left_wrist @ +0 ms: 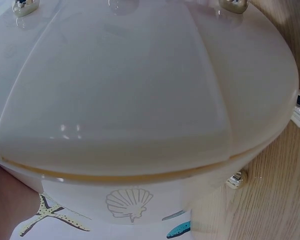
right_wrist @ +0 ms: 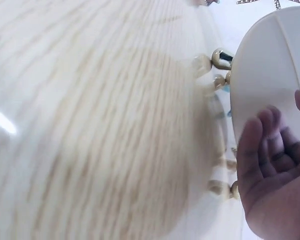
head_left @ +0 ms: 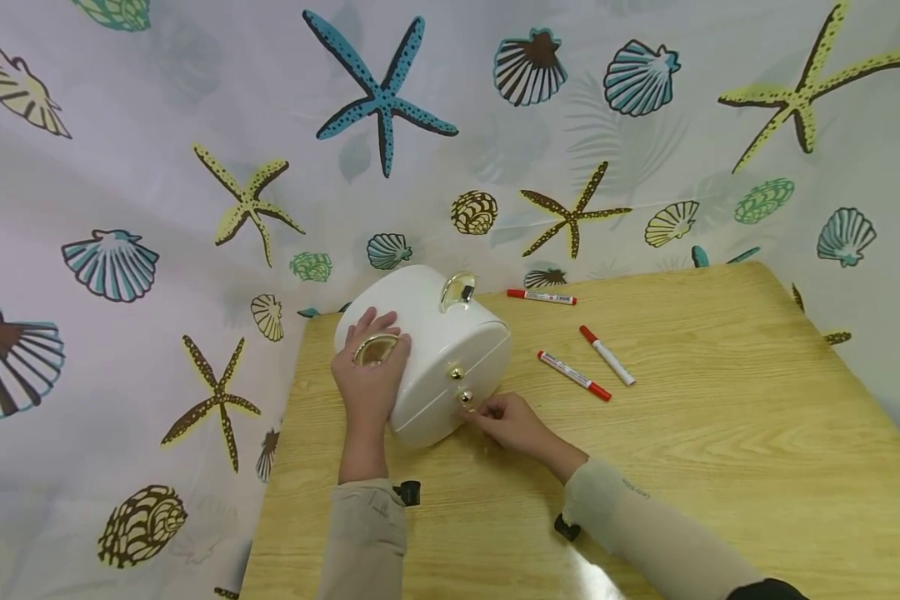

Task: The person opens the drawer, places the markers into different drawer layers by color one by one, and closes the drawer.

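Note:
A glossy white rounded case with gold fittings lies tilted on the wooden table. My left hand rests on its curved side, fingers spread, with a gold loop showing between thumb and fingers. Round gold knobs sit on the seamed flat face turned toward my right hand. At the lower part of that face, my right thumb and finger pinch a small gold knob, mostly hidden by the fingertips. In the right wrist view the other fingers are curled before the white face. The left wrist view shows the white shell close up.
Three red-and-white markers lie right of the case: one behind, one slanting and one nearer. A second gold loop sticks up from the case. A sea-print cloth hangs behind the table.

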Motion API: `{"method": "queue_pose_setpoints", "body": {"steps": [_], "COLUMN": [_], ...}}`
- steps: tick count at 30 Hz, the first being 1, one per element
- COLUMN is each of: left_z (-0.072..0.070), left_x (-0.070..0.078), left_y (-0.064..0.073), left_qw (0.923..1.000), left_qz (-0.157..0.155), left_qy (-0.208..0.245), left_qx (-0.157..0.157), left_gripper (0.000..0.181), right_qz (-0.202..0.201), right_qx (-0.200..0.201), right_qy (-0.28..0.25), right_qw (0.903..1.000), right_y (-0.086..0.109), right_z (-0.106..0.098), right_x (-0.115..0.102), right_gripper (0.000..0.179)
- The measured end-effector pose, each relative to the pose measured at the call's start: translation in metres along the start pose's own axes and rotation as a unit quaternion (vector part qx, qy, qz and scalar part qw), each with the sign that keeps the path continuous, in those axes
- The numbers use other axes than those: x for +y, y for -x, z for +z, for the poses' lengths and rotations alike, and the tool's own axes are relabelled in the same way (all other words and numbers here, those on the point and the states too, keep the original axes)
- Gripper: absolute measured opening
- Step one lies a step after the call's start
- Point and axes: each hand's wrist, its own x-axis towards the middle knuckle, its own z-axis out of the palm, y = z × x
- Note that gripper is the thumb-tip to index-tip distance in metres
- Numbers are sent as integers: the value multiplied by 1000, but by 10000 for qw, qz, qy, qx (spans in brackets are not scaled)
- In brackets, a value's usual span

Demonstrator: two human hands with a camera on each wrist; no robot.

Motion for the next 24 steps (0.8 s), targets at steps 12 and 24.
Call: {"method": "queue_pose_setpoints", "body": {"steps": [12,24], "left_z": [0,1], "left_x": [-1,-5], "left_y": [0,-1], "left_qw": [10000,10000], "left_qz": [-1,43], "left_qy": [-25,26], "left_qx": [-21,41], "left_gripper": [17,17], "right_qz": [267,-7], "right_qx": [-324,-541], "right_qy": [194,222], "right_qw": [9989,9983], "right_y": [-8,-13], "right_z": [2,2], "right_x": [13,8], "right_gripper": [50,50]}}
